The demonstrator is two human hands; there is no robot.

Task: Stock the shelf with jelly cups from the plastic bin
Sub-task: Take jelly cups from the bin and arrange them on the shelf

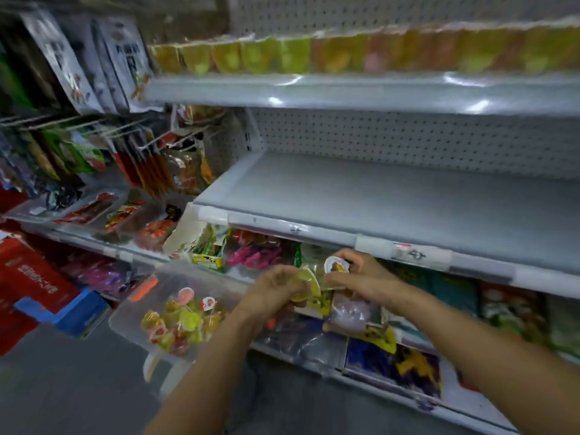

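Two grips meet close together just below the front edge of the middle shelf [376,196]. Left grip [277,287]: fingers curled round a yellow-green jelly cup [309,285], which is tilted on its side. Right grip [364,277]: fingers and thumb curled round a white-lidded jelly cup [335,265], lid facing the camera. The two cups sit just beside each other; blur prevents telling whether they touch.

Plastic bin [138,312]: clear, left of the left forearm and lower than both grips. It holds a loose pile of jelly cups [182,321] in yellow, green and red.

Upper shelf [345,92] carries a row of cups [282,54] along its front, yellow-green to orange. Price tag [414,254] is clipped on the middle shelf's front rail, right of the grips. Hanging packets [78,152] fill the rack at left. Bagged goods [392,359] lie on the lower shelf under the forearms. Whole frame is motion-blurred; lid prints unreadable.
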